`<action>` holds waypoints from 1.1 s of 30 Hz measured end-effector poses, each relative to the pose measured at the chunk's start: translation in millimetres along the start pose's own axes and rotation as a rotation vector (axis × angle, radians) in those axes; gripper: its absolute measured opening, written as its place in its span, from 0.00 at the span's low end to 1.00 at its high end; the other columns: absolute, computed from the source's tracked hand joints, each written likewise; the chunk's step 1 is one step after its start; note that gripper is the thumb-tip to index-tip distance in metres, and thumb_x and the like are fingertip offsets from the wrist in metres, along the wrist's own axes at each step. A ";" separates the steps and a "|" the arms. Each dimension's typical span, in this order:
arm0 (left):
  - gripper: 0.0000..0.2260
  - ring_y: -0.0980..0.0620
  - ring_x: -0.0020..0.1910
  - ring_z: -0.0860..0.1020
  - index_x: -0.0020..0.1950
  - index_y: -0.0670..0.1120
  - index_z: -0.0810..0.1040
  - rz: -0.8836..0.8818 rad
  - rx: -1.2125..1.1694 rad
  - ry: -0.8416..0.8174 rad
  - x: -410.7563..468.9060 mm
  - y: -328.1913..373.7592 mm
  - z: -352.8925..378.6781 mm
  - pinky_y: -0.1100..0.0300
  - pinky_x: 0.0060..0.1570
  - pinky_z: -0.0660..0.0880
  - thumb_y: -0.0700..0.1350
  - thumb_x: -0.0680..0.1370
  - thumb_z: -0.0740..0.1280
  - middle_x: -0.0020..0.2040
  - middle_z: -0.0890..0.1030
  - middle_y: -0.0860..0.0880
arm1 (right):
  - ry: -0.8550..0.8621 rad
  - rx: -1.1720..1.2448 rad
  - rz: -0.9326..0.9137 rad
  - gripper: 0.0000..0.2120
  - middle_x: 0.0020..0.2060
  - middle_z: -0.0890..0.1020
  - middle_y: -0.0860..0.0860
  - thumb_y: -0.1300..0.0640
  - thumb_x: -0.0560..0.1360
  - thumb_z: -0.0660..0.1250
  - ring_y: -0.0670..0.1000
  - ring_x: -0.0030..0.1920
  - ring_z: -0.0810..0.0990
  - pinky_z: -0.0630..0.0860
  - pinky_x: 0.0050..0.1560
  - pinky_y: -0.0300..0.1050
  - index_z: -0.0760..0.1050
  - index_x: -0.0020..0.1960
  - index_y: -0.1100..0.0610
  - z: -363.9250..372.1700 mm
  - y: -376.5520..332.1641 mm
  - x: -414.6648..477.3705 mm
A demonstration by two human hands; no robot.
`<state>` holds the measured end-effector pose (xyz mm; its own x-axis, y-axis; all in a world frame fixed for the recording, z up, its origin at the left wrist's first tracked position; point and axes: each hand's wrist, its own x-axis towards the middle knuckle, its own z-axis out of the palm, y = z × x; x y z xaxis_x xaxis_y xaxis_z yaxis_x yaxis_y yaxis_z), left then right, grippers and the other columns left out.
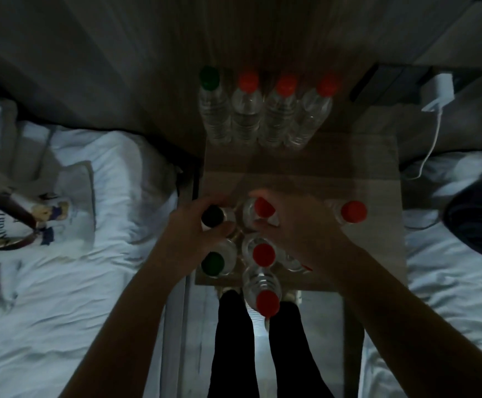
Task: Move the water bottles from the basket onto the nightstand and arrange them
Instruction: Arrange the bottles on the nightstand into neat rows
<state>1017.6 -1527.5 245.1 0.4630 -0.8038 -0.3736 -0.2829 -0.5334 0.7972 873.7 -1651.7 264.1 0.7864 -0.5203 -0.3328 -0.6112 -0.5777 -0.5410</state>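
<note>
Several clear water bottles stand on the wooden nightstand (pixel 372 173). A row at the back against the wall has one green-capped bottle (pixel 210 79) and three red-capped ones (pixel 285 85). Near the front edge, my left hand (pixel 194 225) is closed around a dark-capped bottle (pixel 213 216). My right hand (pixel 300 225) grips a red-capped bottle (pixel 264 207). Around them stand a green-capped bottle (pixel 213 262), a red-capped one (pixel 263 255), another red-capped one (pixel 353 212) at the right, and one (pixel 267 303) at the front edge. No basket is in view.
White beds lie on both sides of the nightstand, the left bed (pixel 61 268) with a printed cloth (pixel 50 208). A white charger (pixel 440 90) and its cable hang at the back right by a dark panel. My legs (pixel 234 354) stand below the front edge.
</note>
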 end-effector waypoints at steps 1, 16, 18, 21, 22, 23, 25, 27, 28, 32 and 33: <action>0.14 0.68 0.47 0.76 0.55 0.57 0.77 0.010 0.019 -0.004 0.2 -1.8 -1.0 0.67 0.47 0.74 0.44 0.72 0.72 0.46 0.78 0.63 | 0.014 -0.020 0.006 0.22 0.58 0.79 0.47 0.45 0.75 0.65 0.49 0.56 0.78 0.70 0.52 0.41 0.67 0.67 0.45 3.0 1.5 0.8; 0.17 0.72 0.39 0.75 0.57 0.53 0.77 0.053 0.094 0.274 13.7 -20.0 2.1 0.82 0.40 0.68 0.45 0.69 0.74 0.43 0.77 0.61 | 0.207 -0.127 0.033 0.16 0.48 0.81 0.47 0.42 0.71 0.68 0.46 0.46 0.75 0.64 0.46 0.40 0.75 0.56 0.48 17.9 4.4 8.7; 0.18 0.65 0.39 0.74 0.59 0.48 0.78 0.052 0.136 0.277 22.1 -17.7 -1.7 0.82 0.39 0.67 0.46 0.70 0.74 0.45 0.78 0.57 | 0.212 -0.081 0.064 0.17 0.44 0.82 0.47 0.41 0.72 0.67 0.44 0.41 0.73 0.64 0.44 0.40 0.75 0.56 0.48 12.6 2.1 15.8; 0.18 0.64 0.43 0.73 0.61 0.48 0.77 0.070 0.167 0.268 36.4 -11.9 -9.1 0.84 0.39 0.65 0.47 0.71 0.72 0.46 0.77 0.57 | 0.212 -0.055 0.080 0.19 0.44 0.82 0.47 0.40 0.72 0.66 0.47 0.43 0.77 0.70 0.46 0.42 0.73 0.59 0.48 1.9 -1.6 32.8; 0.18 0.63 0.44 0.73 0.61 0.48 0.76 0.079 0.184 0.267 42.5 -10.1 -11.7 0.85 0.40 0.64 0.48 0.72 0.72 0.47 0.76 0.57 | 0.210 -0.049 0.085 0.19 0.45 0.82 0.47 0.41 0.72 0.66 0.48 0.45 0.79 0.72 0.48 0.43 0.73 0.59 0.48 -0.9 -2.9 39.7; 0.18 0.62 0.44 0.73 0.61 0.48 0.76 0.088 0.204 0.267 49.5 -9.0 -14.6 0.85 0.40 0.62 0.49 0.72 0.71 0.47 0.75 0.58 | 0.219 -0.046 0.088 0.19 0.46 0.82 0.47 0.41 0.72 0.67 0.48 0.46 0.79 0.74 0.49 0.44 0.74 0.58 0.48 -2.9 -3.7 47.2; 0.18 0.62 0.45 0.72 0.61 0.48 0.76 0.106 0.238 0.269 64.0 -6.0 -20.2 0.86 0.40 0.61 0.50 0.72 0.71 0.47 0.74 0.58 | 0.268 -0.046 0.092 0.17 0.45 0.82 0.47 0.42 0.71 0.68 0.49 0.45 0.80 0.73 0.47 0.43 0.76 0.56 0.49 -5.7 -3.3 63.1; 0.18 0.64 0.44 0.72 0.60 0.48 0.76 0.129 0.230 0.268 78.2 -2.3 -24.7 0.86 0.39 0.62 0.49 0.72 0.71 0.47 0.75 0.59 | 0.323 -0.046 0.094 0.16 0.43 0.83 0.48 0.43 0.70 0.70 0.50 0.44 0.80 0.71 0.44 0.41 0.77 0.52 0.51 -7.9 -1.3 79.2; 0.18 0.65 0.44 0.72 0.60 0.48 0.77 0.148 0.226 0.273 85.1 0.0 -26.5 0.85 0.39 0.62 0.48 0.72 0.72 0.46 0.75 0.58 | 0.341 -0.038 0.094 0.15 0.43 0.83 0.49 0.44 0.69 0.70 0.50 0.44 0.80 0.70 0.43 0.41 0.77 0.51 0.51 -9.2 -1.0 86.7; 0.15 0.66 0.45 0.73 0.56 0.47 0.78 0.220 0.194 0.287 111.7 2.7 -30.1 0.82 0.40 0.67 0.48 0.71 0.72 0.45 0.78 0.57 | 0.393 -0.015 0.084 0.12 0.40 0.82 0.50 0.46 0.70 0.69 0.51 0.40 0.80 0.77 0.42 0.46 0.77 0.48 0.53 -12.8 -1.3 114.4; 0.14 0.65 0.44 0.74 0.55 0.47 0.78 0.216 0.182 0.284 118.1 1.7 -30.4 0.81 0.40 0.68 0.49 0.71 0.72 0.45 0.79 0.56 | 0.405 -0.022 0.084 0.12 0.39 0.82 0.50 0.47 0.70 0.69 0.50 0.40 0.80 0.78 0.41 0.46 0.78 0.48 0.54 -13.3 -1.1 120.0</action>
<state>1097.3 -1615.3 216.7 0.5830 -0.8115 -0.0401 -0.5316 -0.4183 0.7365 967.6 -1721.9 235.0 0.6379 -0.7690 -0.0413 -0.6766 -0.5340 -0.5070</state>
